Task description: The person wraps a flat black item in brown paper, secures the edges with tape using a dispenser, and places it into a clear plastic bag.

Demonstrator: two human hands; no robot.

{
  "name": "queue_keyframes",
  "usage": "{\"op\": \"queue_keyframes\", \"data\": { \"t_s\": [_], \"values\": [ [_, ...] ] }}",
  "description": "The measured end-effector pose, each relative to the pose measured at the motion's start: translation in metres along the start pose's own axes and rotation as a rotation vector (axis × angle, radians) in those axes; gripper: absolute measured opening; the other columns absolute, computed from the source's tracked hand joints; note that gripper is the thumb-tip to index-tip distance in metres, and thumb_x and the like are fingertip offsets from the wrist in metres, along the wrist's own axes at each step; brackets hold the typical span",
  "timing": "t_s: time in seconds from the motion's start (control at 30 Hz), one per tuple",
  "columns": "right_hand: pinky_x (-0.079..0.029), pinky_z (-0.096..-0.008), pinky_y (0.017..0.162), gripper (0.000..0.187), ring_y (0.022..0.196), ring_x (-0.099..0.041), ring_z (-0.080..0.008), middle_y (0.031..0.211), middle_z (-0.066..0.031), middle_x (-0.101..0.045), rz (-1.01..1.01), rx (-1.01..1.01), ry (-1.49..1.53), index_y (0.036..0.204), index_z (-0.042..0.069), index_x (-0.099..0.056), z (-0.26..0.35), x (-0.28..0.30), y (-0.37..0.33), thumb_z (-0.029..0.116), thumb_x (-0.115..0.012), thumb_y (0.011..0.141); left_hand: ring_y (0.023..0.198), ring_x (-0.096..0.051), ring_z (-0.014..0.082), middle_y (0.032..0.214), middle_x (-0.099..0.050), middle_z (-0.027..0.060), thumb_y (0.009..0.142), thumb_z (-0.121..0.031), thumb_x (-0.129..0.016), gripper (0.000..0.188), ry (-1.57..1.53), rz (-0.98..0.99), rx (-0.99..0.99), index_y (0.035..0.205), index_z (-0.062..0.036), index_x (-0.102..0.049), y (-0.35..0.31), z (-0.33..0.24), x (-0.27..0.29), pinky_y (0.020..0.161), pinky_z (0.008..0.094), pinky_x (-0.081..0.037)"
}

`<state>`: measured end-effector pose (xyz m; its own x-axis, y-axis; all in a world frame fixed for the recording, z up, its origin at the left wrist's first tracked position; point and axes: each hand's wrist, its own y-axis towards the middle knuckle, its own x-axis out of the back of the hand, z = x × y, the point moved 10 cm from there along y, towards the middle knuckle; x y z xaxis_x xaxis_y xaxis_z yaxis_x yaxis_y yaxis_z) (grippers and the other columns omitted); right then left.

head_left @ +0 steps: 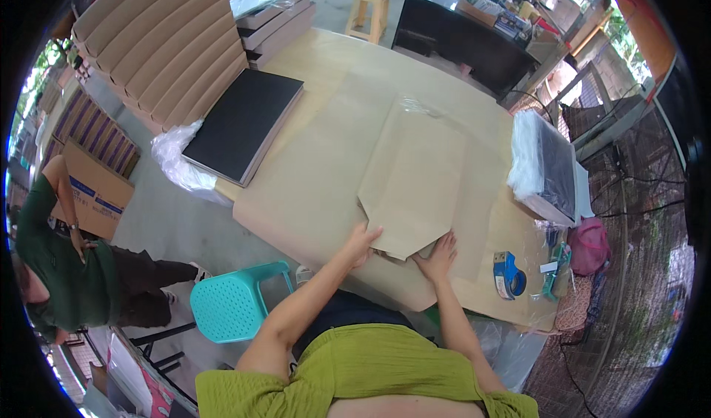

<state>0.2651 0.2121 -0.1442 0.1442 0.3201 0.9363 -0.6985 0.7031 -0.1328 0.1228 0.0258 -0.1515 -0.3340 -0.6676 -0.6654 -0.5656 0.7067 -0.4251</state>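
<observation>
A flat parcel in brown kraft paper (418, 174) lies on a large brown paper sheet (304, 174) on the table, with clear tape across its far end. Its near end is folded into slanted corners that narrow toward me. My left hand (361, 245) grips the near left corner fold, thumb on top and the other fingers partly hidden. At the near right corner, my right hand (438, 257) presses on the paper with its fingers stretched out. A blue tape dispenser (508, 276) rests on the table to the right of my right hand.
Wrapped brown parcels (167, 48) are stacked at the far left, beside a black-covered stack (244, 125). Plastic-covered stacks (544, 166) stand on the right edge. A turquoise stool (229, 307) and a person in dark green (74, 270) are at the left.
</observation>
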Motion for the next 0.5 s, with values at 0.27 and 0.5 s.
{"op": "queue_keyframes", "data": {
  "t_s": [0.27,0.5],
  "values": [
    [-0.051,-0.0397,0.091,0.063,0.111,-0.057,-0.0282,0.129,-0.0165,-0.057,-0.178,-0.053,0.701,0.132,0.004,-0.058,-0.043,0.039,-0.009,0.021,-0.081,0.076,0.097,-0.066,0.021,0.103,-0.068,0.0061,0.094,-0.021,-0.068,0.045,0.479,-0.187,-0.136,0.133,-0.0034,-0.058,-0.008,0.001,0.049,0.087,0.0349,-0.052],
    [-0.054,-0.0333,0.079,0.048,0.088,-0.064,-0.0199,0.103,-0.0099,-0.067,-0.146,0.019,0.693,0.123,-0.001,-0.064,-0.031,0.043,0.003,0.019,-0.077,0.082,0.074,-0.068,0.0153,0.089,-0.072,0.0072,0.086,-0.023,-0.075,0.049,0.977,-0.322,-0.325,0.127,0.0016,-0.064,-0.024,-0.053,0.011,0.07,0.0309,-0.056]
  ]
}}
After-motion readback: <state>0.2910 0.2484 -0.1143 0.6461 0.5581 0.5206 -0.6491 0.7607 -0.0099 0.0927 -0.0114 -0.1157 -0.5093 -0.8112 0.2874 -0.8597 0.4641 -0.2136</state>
